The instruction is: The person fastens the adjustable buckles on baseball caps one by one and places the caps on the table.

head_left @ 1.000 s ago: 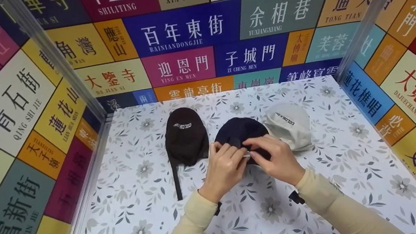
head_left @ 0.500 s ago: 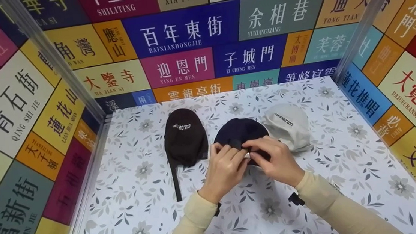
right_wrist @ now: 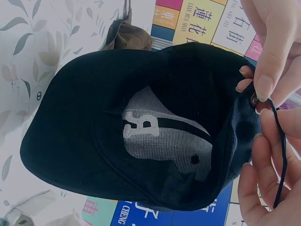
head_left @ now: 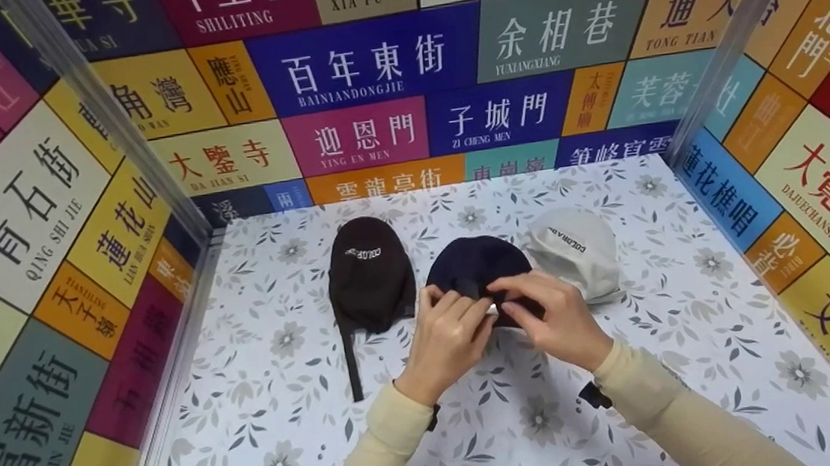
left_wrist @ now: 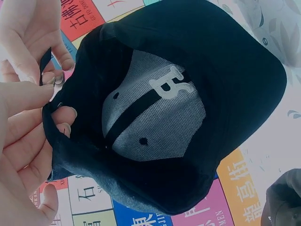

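A navy baseball cap (head_left: 481, 257) is held between my two hands, its mesh-lined inside and curved brim showing in both wrist views. My left hand (head_left: 453, 327) grips the back edge of the cap by a small metal buckle (right_wrist: 254, 99). Thumb and fingertips of my right hand (head_left: 554, 315) pinch the narrow dark strap (right_wrist: 282, 160) close to that buckle, with the strap's loose end sticking out past the fingers. How far the strap runs through the buckle is hidden by fingers.
Left of the hands lies a dark brown cap (head_left: 370, 274), its long strap (head_left: 352, 362) trailing toward the front. A white cap (head_left: 574, 249) lies right behind the navy one. The floral tabletop (head_left: 274, 425) is enclosed by colourful sign-printed walls (head_left: 369, 57).
My right hand has shifted very slightly to the right. The left hand still holds the navy cap, and the other two caps stay where they were.
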`<state>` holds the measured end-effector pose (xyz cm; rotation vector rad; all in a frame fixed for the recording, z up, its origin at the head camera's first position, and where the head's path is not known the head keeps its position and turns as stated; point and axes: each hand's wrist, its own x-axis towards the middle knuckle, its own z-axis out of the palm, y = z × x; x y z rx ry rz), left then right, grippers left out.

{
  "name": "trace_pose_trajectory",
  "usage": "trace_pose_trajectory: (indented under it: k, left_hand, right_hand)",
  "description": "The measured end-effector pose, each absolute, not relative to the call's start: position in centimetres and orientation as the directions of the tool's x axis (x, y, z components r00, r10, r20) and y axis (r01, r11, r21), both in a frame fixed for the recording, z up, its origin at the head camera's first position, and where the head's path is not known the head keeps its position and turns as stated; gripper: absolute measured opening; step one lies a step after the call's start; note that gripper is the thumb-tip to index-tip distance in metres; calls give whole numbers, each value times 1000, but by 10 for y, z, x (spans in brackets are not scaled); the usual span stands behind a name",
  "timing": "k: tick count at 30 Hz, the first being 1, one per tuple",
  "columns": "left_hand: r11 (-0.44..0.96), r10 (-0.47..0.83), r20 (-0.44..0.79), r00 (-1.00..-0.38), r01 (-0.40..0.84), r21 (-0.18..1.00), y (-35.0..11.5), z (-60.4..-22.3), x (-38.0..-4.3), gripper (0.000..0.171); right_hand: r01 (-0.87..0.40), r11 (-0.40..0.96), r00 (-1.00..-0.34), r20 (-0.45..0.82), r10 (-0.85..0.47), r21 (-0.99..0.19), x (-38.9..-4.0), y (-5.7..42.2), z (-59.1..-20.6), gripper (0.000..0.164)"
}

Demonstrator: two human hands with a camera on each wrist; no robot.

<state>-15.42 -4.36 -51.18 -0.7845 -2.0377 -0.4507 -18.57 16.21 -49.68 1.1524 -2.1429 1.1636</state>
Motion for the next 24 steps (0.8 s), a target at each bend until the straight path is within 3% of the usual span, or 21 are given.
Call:
trace_pose_trajectory:
  k: [8,18,24]
  left_hand:
    - [719,334,835,-438,691,75,-43,-512,-154,13]
    - [610,177,805,-567,705,362,-38,-511,-148,22]
    - [560,140,778,-613,697,449,-38,-509,-147,28]
  right_hand:
    - [-842,301,-540,704,-461,-449,-188,164,-498,39]
    - [-838,298,-546,705,-453,-457,-187,164,-500,42]
    - [-838,282,-545,705,-453,-467,-187,162,-502,42]
